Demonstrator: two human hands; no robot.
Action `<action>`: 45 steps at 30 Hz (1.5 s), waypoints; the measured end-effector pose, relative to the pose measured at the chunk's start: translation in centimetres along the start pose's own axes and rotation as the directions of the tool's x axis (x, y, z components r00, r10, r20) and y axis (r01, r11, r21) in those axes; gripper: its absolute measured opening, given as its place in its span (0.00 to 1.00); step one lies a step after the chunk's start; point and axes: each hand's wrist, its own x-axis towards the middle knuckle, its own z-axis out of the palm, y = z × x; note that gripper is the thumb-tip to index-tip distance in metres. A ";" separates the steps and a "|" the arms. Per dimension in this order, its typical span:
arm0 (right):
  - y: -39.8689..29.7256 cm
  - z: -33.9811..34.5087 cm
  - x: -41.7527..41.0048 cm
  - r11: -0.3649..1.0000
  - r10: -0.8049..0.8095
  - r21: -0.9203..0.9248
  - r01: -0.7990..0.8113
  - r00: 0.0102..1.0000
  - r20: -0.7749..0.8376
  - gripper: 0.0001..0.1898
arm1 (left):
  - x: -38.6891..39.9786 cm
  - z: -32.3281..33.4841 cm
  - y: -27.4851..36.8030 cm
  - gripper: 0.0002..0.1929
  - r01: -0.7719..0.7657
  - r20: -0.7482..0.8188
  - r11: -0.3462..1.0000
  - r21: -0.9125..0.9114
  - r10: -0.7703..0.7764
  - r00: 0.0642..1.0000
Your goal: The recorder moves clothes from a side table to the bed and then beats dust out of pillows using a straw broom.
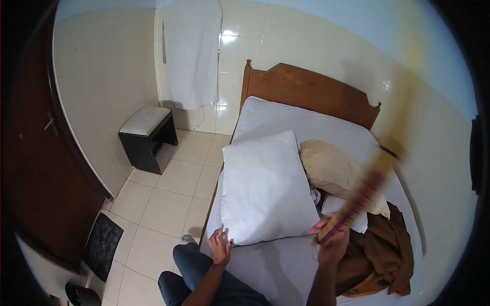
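Observation:
My right hand [334,241] grips the bound end of a stick broom [361,197], which has a purple band around it. The broom slants up and to the right, its far end blurred by motion. A plump white pillow [264,187] lies on the bed to the left of that hand. At the pillow's near left corner is my left hand [221,244], fingers apart and bent. Its fingertips meet or nearly meet the pillow's edge; I cannot tell how firmly.
Beyond lie a beige pillow [329,164] and a crumpled brown cloth [375,256] on the white-sheeted mattress [268,264]. A wooden headboard [306,86] stands against the tiled wall. To the left are a padded stool [147,130], a dark mat [102,246] and a brown door [42,153].

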 end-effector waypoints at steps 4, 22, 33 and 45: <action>11.1 -3.6 -2.7 0.913 -0.395 0.004 0.408 0.887 -0.240 0.21 | 0.1 0.4 0.9 0.20 0.035 0.092 0.997 -0.075 -0.028 0.995; 17.1 -10.1 5.9 0.803 -0.430 -0.445 0.397 0.902 0.030 0.20 | 0.7 0.1 2.1 0.25 -0.137 0.243 0.989 -0.050 0.146 0.959; -3.5 -3.1 10.3 0.925 -0.354 -0.242 0.293 0.896 -0.270 0.22 | 0.5 -0.1 0.6 0.24 -0.042 0.128 0.998 -0.046 0.048 0.991; 13.5 -17.3 6.5 0.833 0.497 -0.150 -0.533 0.839 -0.223 0.21 | 0.0 0.0 0.6 0.20 -0.067 0.103 0.993 -0.094 0.077 0.992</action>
